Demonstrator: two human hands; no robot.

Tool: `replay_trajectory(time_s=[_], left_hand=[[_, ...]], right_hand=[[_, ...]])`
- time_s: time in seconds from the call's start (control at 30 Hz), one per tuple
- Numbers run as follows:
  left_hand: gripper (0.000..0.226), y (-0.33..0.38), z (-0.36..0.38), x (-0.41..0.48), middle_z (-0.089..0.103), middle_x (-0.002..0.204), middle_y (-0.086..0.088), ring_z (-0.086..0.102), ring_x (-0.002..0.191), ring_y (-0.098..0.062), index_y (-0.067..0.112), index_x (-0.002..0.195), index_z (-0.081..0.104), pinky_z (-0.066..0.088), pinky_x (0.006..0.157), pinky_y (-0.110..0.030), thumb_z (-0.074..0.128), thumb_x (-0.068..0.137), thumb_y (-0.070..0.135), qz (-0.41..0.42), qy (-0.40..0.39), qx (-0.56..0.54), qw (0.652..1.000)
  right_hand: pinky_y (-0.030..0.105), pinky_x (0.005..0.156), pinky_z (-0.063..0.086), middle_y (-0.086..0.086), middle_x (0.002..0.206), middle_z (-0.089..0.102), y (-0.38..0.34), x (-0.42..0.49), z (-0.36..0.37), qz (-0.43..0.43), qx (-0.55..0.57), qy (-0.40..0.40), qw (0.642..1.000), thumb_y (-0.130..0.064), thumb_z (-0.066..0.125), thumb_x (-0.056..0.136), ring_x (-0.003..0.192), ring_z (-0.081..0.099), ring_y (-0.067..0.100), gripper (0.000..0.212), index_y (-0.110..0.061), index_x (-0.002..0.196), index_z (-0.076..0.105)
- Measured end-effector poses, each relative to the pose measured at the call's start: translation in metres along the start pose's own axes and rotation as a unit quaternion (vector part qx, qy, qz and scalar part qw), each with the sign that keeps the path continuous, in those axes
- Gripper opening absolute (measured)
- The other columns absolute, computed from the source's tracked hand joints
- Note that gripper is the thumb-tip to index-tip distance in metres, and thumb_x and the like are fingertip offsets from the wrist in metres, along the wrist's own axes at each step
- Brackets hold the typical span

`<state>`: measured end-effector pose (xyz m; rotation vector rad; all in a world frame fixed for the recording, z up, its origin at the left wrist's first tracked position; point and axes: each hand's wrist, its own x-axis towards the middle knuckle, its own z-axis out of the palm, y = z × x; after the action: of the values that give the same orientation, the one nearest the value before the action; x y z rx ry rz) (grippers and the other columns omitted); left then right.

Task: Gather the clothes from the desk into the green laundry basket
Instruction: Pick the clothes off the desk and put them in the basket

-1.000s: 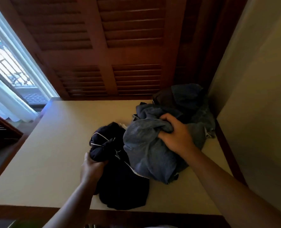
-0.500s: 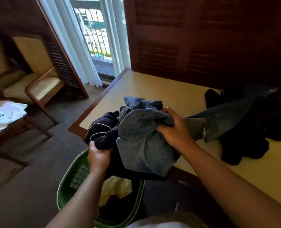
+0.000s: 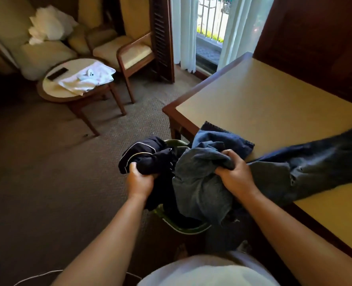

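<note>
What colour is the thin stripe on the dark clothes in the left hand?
White piping on the dark navy garment, seen in the head view.

Single head-worn wide-angle view, aimed forward and steeply down from standing height. Close on both forearms and the green laundry basket [image 3: 183, 228] directly below; desk [image 3: 274, 104] corner caught at right, carpet, round side table [image 3: 53, 87] and armchair [image 3: 129, 52] farther off upper left. Edges bowed by lens.
</note>
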<state>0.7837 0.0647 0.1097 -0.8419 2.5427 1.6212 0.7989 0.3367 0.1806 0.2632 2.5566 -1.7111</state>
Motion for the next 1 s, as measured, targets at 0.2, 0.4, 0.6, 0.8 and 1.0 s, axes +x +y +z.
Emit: replay_trajectory(time_s=[0.2, 0.4, 0.6, 0.8, 1.0], left_hand=[[0.054, -0.01, -0.002, 0.009, 0.055, 0.148, 0.002, 0.056, 0.129, -0.015, 0.026, 0.148, 0.046, 0.046, 0.111, -0.04, 0.063, 0.1, 0.009, -0.043, -0.193, -0.118, 0.973], [0.034, -0.009, -0.002, 0.003, 0.067, 0.127, -0.002, 0.065, 0.12, -0.022, 0.023, 0.131, 0.062, 0.053, 0.107, -0.047, 0.058, 0.101, 0.008, -0.035, -0.162, -0.12, 0.979], [0.02, -0.02, -0.01, -0.01, 0.071, 0.117, -0.006, 0.073, 0.096, -0.012, 0.019, 0.12, 0.067, 0.061, 0.081, -0.028, 0.055, 0.105, 0.014, -0.029, -0.132, -0.165, 0.977], [0.021, -0.021, -0.03, -0.008, 0.074, 0.111, 0.002, 0.068, 0.102, -0.01, 0.022, 0.116, 0.072, 0.055, 0.086, -0.024, 0.055, 0.105, 0.018, 0.008, -0.079, -0.145, 0.986], [0.026, -0.019, -0.029, -0.018, 0.068, 0.124, 0.004, 0.064, 0.115, -0.011, 0.021, 0.125, 0.068, 0.053, 0.101, -0.03, 0.054, 0.105, 0.015, 0.033, -0.121, -0.076, 0.989]], right_hand=[[0.046, 0.08, 0.059, -0.012, 0.089, 0.07, 0.012, -0.022, 0.013, 0.008, -0.047, -0.018, 0.999, -0.023, 0.076, 0.085, 0.086, 0.067, 0.01, 0.021, -0.037, 0.097, 0.065], [0.048, 0.08, 0.059, -0.011, 0.09, 0.07, 0.017, -0.033, 0.022, 0.021, -0.045, -0.025, 0.998, -0.025, 0.075, 0.086, 0.085, 0.067, 0.012, 0.021, -0.039, 0.098, 0.065], [0.04, 0.083, 0.06, -0.011, 0.095, 0.07, -0.009, -0.03, 0.055, -0.028, -0.011, -0.067, 0.997, -0.023, 0.076, 0.088, 0.087, 0.067, 0.006, 0.022, -0.036, 0.101, 0.064], [0.048, 0.101, 0.051, -0.017, 0.12, 0.066, -0.017, -0.011, 0.087, -0.026, -0.045, -0.09, 0.995, -0.033, 0.072, 0.086, 0.111, 0.062, 0.007, 0.045, -0.047, 0.126, 0.057], [0.012, 0.061, 0.05, -0.005, 0.15, 0.049, 0.008, -0.009, 0.066, 0.002, -0.146, -0.112, 0.983, -0.013, 0.064, 0.093, 0.083, 0.065, 0.01, 0.057, -0.032, 0.145, 0.05]])
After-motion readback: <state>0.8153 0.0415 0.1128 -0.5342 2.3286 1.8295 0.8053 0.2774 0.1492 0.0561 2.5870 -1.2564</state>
